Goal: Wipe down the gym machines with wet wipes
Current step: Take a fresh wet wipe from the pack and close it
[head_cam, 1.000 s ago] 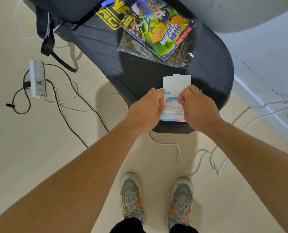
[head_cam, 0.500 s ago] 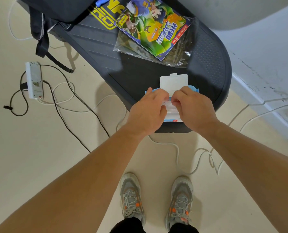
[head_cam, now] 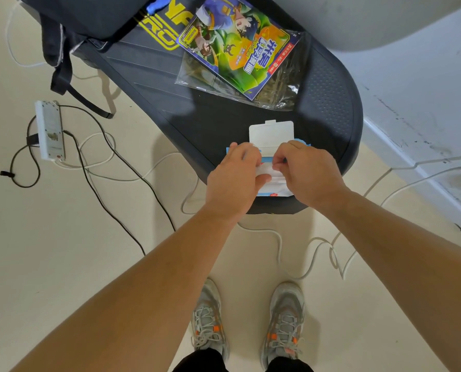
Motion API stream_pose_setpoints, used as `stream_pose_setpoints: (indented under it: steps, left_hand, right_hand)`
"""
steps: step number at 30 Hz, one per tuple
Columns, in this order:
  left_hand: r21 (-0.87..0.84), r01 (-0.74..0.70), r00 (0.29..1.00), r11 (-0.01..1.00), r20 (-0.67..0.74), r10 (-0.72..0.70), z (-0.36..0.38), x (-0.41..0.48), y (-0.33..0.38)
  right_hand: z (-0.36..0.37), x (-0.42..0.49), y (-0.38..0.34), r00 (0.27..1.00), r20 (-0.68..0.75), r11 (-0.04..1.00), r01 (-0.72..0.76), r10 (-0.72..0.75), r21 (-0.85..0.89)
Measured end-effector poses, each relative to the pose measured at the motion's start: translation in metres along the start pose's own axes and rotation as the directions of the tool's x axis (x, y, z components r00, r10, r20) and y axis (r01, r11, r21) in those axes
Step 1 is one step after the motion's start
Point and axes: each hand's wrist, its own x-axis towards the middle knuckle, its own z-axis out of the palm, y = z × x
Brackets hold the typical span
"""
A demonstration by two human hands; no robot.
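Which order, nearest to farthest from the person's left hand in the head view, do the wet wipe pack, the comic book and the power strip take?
1. Nearest: wet wipe pack, held under the left hand at the near end of the machine.
2. Next: comic book, farther up the machine, in clear wrap.
3. Farthest: power strip, off left on the floor.

We stand in what looks like a plain indoor workout room, where a black exercise machine (head_cam: pixel 328 98) with yellow lettering sits on a cream floor (head_cam: pixel 62 251) beside a scuffed white wall (head_cam: pixel 425 76). A power strip (head_cam: pixel 49 130) and loose cables (head_cam: pixel 103 167) trail across the floor.
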Motion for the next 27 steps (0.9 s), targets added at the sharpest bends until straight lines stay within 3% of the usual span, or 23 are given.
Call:
stream_pose_setpoints:
  steps: [8,18,27]
  left_hand:
    - [0.066,0.007,1.000,0.998,-0.014,-0.006,0.006,0.003,0.003]
    - [-0.012,0.026,0.999,1.000,-0.043,-0.027,0.004,0.005,0.003]
    - [-0.029,0.009,0.998,1.000,-0.058,-0.010,0.004,0.006,0.000]
  right_hand:
    - [-0.011,0.000,0.009,0.997,0.073,0.999,0.022,-0.025,0.035]
    - [-0.018,-0.012,0.010,0.995,0.090,0.971,-0.064,0.044,0.229]
    - [-0.016,0.000,-0.002,0.994,0.089,0.997,0.051,-0.057,0.062]
